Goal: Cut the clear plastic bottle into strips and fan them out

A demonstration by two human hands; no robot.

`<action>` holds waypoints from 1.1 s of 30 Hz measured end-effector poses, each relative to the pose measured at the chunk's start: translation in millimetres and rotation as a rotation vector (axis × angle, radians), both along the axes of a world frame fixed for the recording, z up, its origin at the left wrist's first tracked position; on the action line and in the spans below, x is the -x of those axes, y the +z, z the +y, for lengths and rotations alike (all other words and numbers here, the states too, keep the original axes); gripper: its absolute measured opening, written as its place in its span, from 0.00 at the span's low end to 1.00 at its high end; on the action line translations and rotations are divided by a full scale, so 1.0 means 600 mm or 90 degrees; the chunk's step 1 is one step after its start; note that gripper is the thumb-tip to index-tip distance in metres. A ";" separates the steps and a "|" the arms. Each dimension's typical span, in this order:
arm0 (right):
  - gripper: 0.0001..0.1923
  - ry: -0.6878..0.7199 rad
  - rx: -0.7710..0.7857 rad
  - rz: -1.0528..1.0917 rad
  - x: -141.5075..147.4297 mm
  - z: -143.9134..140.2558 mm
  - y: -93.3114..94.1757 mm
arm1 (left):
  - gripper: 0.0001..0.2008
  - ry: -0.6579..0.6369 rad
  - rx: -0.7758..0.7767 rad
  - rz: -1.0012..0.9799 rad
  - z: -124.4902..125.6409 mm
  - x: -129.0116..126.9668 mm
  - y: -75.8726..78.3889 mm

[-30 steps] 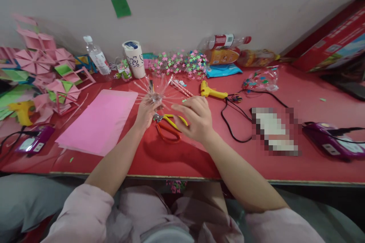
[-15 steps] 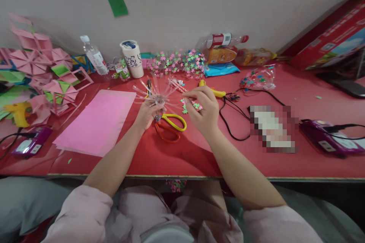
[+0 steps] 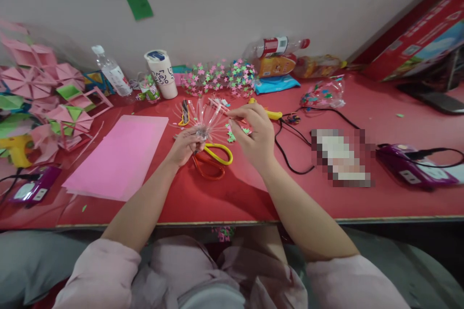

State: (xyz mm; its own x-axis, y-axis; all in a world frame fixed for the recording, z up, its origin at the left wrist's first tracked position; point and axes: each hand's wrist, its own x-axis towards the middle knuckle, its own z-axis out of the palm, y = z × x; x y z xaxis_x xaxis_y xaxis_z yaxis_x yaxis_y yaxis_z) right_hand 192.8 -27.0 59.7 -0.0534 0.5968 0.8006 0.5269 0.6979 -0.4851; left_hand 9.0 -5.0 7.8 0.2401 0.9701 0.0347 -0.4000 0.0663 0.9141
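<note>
My left hand (image 3: 185,145) grips the neck of a clear plastic bottle piece (image 3: 203,119) cut into fanned strips, held just above the red table (image 3: 253,198). My right hand (image 3: 253,135) pinches the tip of one strip at the piece's right side. Small green and pink paper stars (image 3: 230,134) lie under my right hand. Scissors (image 3: 212,159) with one yellow and one orange handle lie right below my hands.
A pink paper stack (image 3: 119,156) lies to the left, a yellow glue gun (image 3: 270,113) and black cord (image 3: 286,154) to the right. Star-covered craft (image 3: 217,77), cup (image 3: 162,74), bottles (image 3: 110,71) line the wall. Purple power strips (image 3: 413,171) sit at both sides.
My right hand rose from above the scissors to the bottle piece and pinched a strip. The strips have gathered upward. The view shifted slightly right.
</note>
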 end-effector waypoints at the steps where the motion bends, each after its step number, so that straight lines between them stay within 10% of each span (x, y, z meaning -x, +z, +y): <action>1: 0.07 -0.006 0.000 -0.006 0.000 0.000 0.000 | 0.15 -0.002 -0.002 0.003 -0.001 0.000 0.000; 18: 0.07 0.060 0.033 0.009 0.000 0.006 -0.004 | 0.16 -0.061 -0.023 -0.035 0.001 0.003 -0.005; 33: 0.04 0.113 0.161 0.154 0.001 0.058 0.038 | 0.17 0.096 -0.079 0.073 0.033 0.019 0.018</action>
